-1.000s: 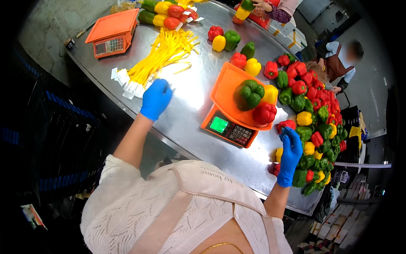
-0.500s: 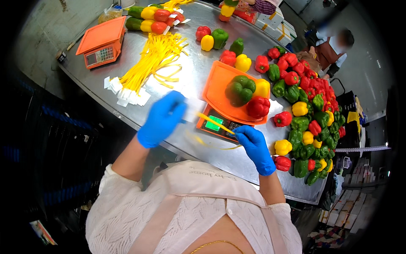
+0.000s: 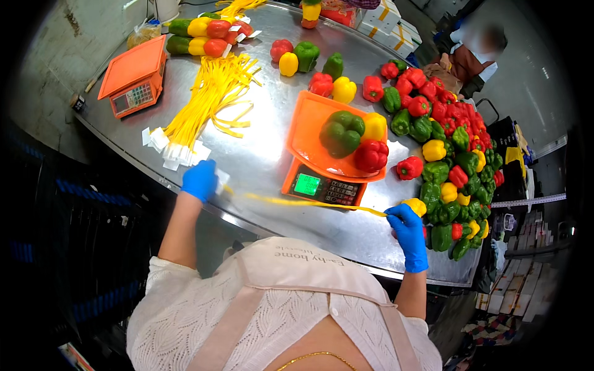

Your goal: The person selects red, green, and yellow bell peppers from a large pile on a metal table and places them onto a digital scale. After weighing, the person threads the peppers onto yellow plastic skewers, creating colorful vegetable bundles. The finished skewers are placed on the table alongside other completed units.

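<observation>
A yellow strip (image 3: 322,203) with a blurred white tag (image 3: 220,182) is stretched across in front of the orange scale (image 3: 291,176). My left hand (image 3: 200,180), in a blue glove, is closed at the tag end by the table's near edge. At the other end my right hand (image 3: 408,232), also gloved in blue, pinches the strip close to a yellow pepper (image 3: 416,206). On the scale's orange tray (image 3: 302,133) lie a green pepper (image 3: 342,133), a yellow pepper (image 3: 374,126) and a red pepper (image 3: 371,156). The scale's display glows green.
A bundle of yellow strips (image 3: 207,99) with white tags lies left of the scale, near a second orange scale (image 3: 131,75). Packed peppers (image 3: 207,37) lie behind. A large pile of loose peppers (image 3: 442,148) covers the right side. Another person (image 3: 470,59) is at the far right.
My hands have moved apart, left hand leftward and nearer the table edge, right hand rightward. The yellow strip, slack before, is now drawn out nearly straight between them.
</observation>
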`<state>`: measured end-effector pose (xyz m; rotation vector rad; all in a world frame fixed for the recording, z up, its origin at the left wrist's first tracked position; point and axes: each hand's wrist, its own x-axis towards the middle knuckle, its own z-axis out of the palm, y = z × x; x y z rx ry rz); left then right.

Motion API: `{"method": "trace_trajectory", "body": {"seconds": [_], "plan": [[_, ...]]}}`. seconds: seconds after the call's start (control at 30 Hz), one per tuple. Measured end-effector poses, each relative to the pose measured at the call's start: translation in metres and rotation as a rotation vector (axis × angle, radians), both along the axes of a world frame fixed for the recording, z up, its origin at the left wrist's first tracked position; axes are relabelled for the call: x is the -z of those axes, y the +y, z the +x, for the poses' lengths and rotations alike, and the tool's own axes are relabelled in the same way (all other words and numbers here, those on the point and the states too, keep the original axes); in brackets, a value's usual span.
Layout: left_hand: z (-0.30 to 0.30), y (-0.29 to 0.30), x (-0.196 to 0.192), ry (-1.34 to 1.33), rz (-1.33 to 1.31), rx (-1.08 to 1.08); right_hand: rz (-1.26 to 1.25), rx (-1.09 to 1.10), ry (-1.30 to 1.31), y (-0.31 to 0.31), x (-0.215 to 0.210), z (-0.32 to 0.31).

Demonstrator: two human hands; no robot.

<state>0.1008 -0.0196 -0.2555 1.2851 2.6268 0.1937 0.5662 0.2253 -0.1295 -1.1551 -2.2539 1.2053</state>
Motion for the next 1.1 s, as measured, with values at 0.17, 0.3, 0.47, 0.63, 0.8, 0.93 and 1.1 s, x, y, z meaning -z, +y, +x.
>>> {"method": "trace_trajectory", "body": {"seconds": [0.17, 0.3, 0.47, 0.63, 0.8, 0.93, 1.1], "plan": [[0.11, 0.069, -0.098, -0.749, 0.749, 0.469, 0.246, -0.349, 0.012, -0.032, -0.02, -0.073], [0.178, 0.101, -0.12, -1.366, 0.679, 0.503, 0.212, -0.32, 0.153, -0.048, -0.032, -0.109], [0.18, 0.103, -0.113, -1.462, 0.519, 0.283, -0.143, -0.006, 0.364, -0.041, -0.022, -0.103], [0.176, 0.101, -0.1, -1.495, 0.485, 0.33, -0.336, 0.048, 0.489, -0.044, -0.013, -0.104], [0.17, 0.109, -0.115, -1.493, 0.443, 0.14, -0.351, 0.021, 0.606, -0.038, -0.019, -0.117], [0.176, 0.11, -0.108, -1.528, 0.503, 0.106, -0.334, 0.029, 0.416, -0.042, -0.015, -0.122], [0.177, 0.112, -0.108, -1.446, 0.65, 0.315, -0.358, 0.103, 0.443, -0.044, -0.012, -0.126]]}}
